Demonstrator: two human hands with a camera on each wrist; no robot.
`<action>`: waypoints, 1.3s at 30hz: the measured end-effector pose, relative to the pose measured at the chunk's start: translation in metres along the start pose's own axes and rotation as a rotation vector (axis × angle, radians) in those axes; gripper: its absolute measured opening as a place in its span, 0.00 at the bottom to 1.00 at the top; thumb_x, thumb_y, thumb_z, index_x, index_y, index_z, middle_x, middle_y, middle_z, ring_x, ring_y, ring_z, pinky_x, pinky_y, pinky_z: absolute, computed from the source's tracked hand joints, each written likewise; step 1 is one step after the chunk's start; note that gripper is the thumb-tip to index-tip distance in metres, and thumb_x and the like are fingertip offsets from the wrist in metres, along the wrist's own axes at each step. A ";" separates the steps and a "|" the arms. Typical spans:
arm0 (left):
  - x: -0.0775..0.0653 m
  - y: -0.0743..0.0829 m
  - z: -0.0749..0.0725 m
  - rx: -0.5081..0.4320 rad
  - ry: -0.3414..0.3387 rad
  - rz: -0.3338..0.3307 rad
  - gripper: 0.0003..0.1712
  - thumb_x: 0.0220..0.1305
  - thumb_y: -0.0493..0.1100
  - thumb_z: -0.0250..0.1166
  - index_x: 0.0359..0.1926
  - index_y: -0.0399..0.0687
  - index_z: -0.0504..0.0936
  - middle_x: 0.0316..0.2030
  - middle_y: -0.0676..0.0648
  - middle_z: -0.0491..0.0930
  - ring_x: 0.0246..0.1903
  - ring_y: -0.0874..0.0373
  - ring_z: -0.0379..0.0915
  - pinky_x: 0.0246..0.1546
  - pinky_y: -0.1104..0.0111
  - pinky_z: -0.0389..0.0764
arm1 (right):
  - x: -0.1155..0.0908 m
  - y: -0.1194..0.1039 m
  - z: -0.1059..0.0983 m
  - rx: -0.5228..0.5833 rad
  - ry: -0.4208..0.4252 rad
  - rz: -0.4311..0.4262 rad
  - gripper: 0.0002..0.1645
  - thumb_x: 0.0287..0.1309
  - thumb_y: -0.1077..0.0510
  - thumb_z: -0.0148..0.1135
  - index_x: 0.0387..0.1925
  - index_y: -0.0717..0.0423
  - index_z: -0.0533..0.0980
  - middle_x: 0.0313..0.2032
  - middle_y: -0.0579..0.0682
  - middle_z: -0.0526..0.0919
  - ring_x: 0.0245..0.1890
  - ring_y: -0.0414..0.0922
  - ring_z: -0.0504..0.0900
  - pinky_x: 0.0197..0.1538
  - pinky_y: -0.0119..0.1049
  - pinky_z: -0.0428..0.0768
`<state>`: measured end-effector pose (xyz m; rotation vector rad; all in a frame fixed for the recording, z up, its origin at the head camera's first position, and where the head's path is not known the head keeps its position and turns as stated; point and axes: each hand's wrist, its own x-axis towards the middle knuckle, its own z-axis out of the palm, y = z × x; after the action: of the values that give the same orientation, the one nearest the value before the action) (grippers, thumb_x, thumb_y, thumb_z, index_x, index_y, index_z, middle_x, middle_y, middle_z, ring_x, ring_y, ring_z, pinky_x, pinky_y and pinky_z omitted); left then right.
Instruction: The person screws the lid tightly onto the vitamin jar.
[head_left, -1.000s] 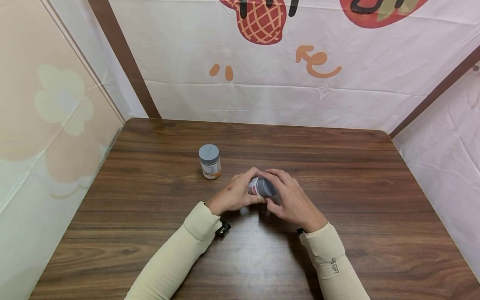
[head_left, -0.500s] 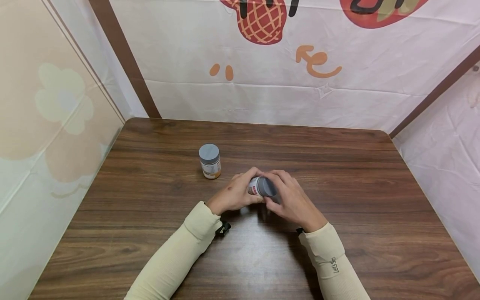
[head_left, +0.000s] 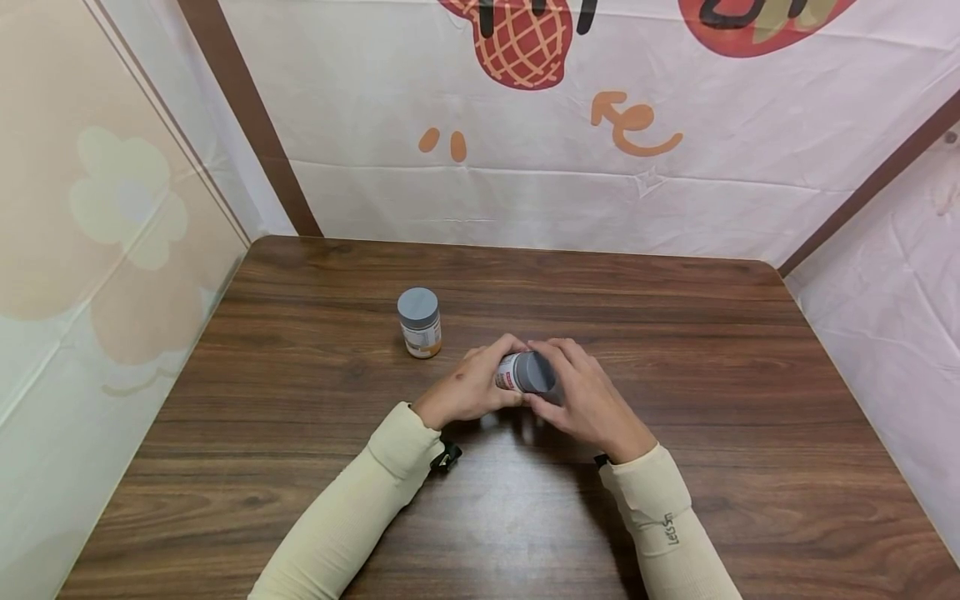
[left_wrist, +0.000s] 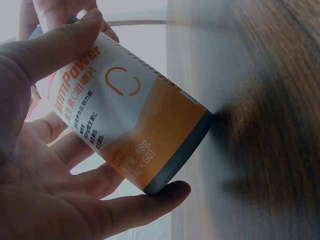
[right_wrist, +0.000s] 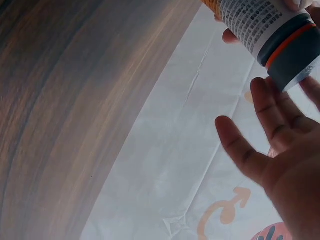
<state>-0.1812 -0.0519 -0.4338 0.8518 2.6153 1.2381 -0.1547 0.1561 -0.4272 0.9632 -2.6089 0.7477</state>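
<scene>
A white and orange vitamin C bottle point(left_wrist: 132, 105) is tilted above the table, its grey lid point(head_left: 536, 372) facing right. My left hand point(head_left: 467, 387) grips the bottle round its body, with one finger stretched along the dark base in the left wrist view. At the lid, my right hand point(head_left: 588, 403) holds the rim between thumb and fingers. An orange ring shows on the lid's lower edge in the right wrist view, where some fingers of the right hand point(right_wrist: 287, 145) stand away from it. A second bottle point(head_left: 420, 325) with a grey lid stands upright to the left.
The brown wood-grain table point(head_left: 337, 533) reaches back to a white printed cloth point(head_left: 360, 108). Another cloth point(head_left: 120, 250) with pale flowers hangs along the left side. Both forearms come in from the near edge.
The right hand's fingers have shifted slightly around the lid. The left hand, the tilted bottle and the standing bottle keep nearly the same places.
</scene>
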 end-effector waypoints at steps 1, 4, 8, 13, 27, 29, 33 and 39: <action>0.000 0.000 0.000 -0.001 0.001 0.002 0.31 0.53 0.42 0.79 0.55 0.49 0.73 0.48 0.47 0.81 0.45 0.51 0.76 0.47 0.57 0.74 | 0.000 0.000 0.000 0.007 -0.001 -0.011 0.38 0.51 0.56 0.75 0.63 0.60 0.71 0.54 0.58 0.75 0.51 0.54 0.77 0.50 0.55 0.75; 0.000 0.000 0.000 -0.008 0.000 -0.003 0.32 0.52 0.42 0.80 0.55 0.49 0.73 0.48 0.47 0.81 0.45 0.51 0.76 0.47 0.57 0.74 | -0.001 0.002 0.000 0.026 -0.002 -0.044 0.40 0.49 0.60 0.73 0.65 0.58 0.70 0.56 0.58 0.74 0.52 0.55 0.76 0.50 0.57 0.75; 0.000 0.000 0.000 -0.007 -0.003 -0.011 0.32 0.51 0.42 0.80 0.55 0.51 0.73 0.47 0.48 0.81 0.45 0.51 0.75 0.47 0.57 0.74 | -0.001 0.003 0.000 0.029 0.003 -0.061 0.39 0.48 0.62 0.71 0.65 0.58 0.71 0.55 0.58 0.75 0.51 0.54 0.77 0.50 0.56 0.75; 0.000 0.000 0.000 -0.002 -0.004 -0.013 0.31 0.52 0.41 0.79 0.55 0.49 0.73 0.48 0.47 0.81 0.45 0.50 0.75 0.47 0.57 0.73 | -0.002 0.002 0.001 0.007 0.012 -0.031 0.36 0.50 0.58 0.72 0.62 0.59 0.71 0.53 0.58 0.77 0.50 0.54 0.77 0.49 0.54 0.75; 0.000 -0.001 0.000 -0.003 -0.005 -0.013 0.31 0.53 0.41 0.79 0.55 0.49 0.73 0.48 0.46 0.81 0.46 0.50 0.75 0.48 0.57 0.74 | -0.001 0.002 -0.001 0.011 -0.009 -0.005 0.41 0.50 0.57 0.76 0.65 0.59 0.70 0.57 0.57 0.74 0.54 0.54 0.76 0.52 0.56 0.74; -0.001 -0.001 0.000 -0.002 0.001 -0.002 0.32 0.52 0.41 0.79 0.55 0.49 0.73 0.48 0.46 0.81 0.46 0.50 0.76 0.48 0.57 0.74 | -0.001 0.002 -0.001 0.018 -0.006 -0.033 0.41 0.49 0.59 0.75 0.65 0.58 0.70 0.58 0.57 0.74 0.54 0.54 0.76 0.52 0.57 0.74; -0.001 -0.001 0.000 -0.007 0.002 0.001 0.32 0.51 0.42 0.80 0.55 0.50 0.73 0.48 0.47 0.81 0.45 0.50 0.76 0.47 0.57 0.74 | -0.002 0.002 -0.001 0.021 -0.012 -0.051 0.40 0.49 0.62 0.74 0.65 0.58 0.71 0.56 0.57 0.75 0.53 0.53 0.76 0.51 0.56 0.74; 0.000 -0.001 0.000 -0.011 0.003 0.009 0.32 0.51 0.43 0.80 0.55 0.50 0.73 0.47 0.47 0.81 0.44 0.52 0.76 0.46 0.58 0.74 | -0.002 0.002 -0.001 0.030 -0.007 -0.043 0.38 0.49 0.63 0.74 0.63 0.59 0.71 0.56 0.58 0.76 0.52 0.53 0.76 0.52 0.55 0.74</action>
<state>-0.1812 -0.0527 -0.4341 0.8614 2.6078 1.2553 -0.1545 0.1585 -0.4276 1.0282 -2.5816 0.7760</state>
